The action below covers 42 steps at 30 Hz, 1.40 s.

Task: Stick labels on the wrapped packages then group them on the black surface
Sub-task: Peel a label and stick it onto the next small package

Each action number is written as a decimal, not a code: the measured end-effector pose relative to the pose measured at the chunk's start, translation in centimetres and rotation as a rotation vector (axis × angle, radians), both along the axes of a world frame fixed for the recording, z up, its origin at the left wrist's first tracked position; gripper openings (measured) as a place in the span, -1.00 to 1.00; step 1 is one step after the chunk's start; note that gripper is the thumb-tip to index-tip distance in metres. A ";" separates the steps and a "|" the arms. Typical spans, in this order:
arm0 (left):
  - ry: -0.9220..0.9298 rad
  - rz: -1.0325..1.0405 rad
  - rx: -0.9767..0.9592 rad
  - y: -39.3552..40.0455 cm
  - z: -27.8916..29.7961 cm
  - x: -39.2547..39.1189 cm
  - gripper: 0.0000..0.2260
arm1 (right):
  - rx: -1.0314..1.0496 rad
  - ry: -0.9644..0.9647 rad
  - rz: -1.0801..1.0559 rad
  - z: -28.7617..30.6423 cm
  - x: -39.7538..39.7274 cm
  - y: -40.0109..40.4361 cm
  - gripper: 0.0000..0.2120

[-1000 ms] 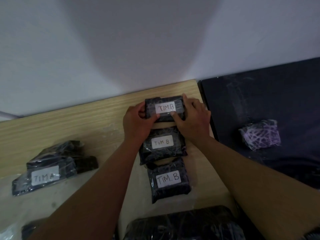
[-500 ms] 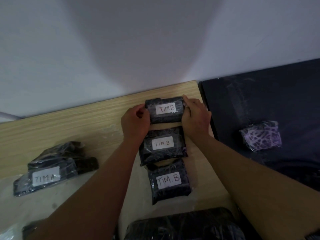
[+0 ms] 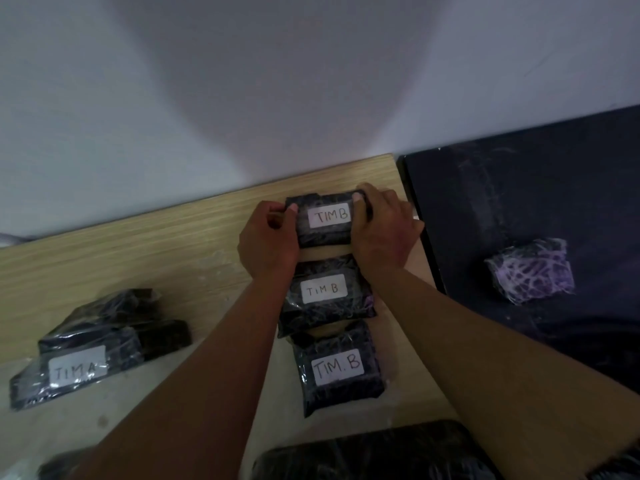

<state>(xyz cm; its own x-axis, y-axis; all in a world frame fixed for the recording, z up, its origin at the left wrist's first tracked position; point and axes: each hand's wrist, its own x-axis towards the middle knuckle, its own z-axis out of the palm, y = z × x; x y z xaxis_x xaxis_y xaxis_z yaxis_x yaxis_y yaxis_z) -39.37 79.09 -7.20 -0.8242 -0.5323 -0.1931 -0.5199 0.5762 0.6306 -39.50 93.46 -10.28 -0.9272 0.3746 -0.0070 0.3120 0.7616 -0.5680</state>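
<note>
Three dark wrapped packages with white "TIM B" labels lie in a column on the wooden table [image 3: 138, 251]. My left hand [image 3: 268, 242] grips the left end of the farthest package [image 3: 325, 233], and my right hand [image 3: 382, 237] grips its right end. Below it lie the middle package [image 3: 325, 306] and the nearest one [image 3: 341, 382]. A stack of dark packages [image 3: 93, 344] with a "TIM A" label sits at the left. On the black surface [image 3: 540, 195] to the right rests a purple-patterned wrapped package [image 3: 530, 270] with no label showing.
A white wall runs along the back edge of the table. A large dark plastic-wrapped bundle [image 3: 363, 455] lies at the bottom edge of view. Another dark wrapped item [image 3: 59, 465] shows at the bottom left corner.
My thumbs have come off the label of the farthest package. Both hands now hold its two ends, and the package has shifted slightly away from the middle one.
</note>
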 end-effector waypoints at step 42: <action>0.083 -0.208 -0.205 -0.4 -1.4 0.7 -0.83 | -0.004 0.086 0.071 0.1 0.2 1.6 -0.75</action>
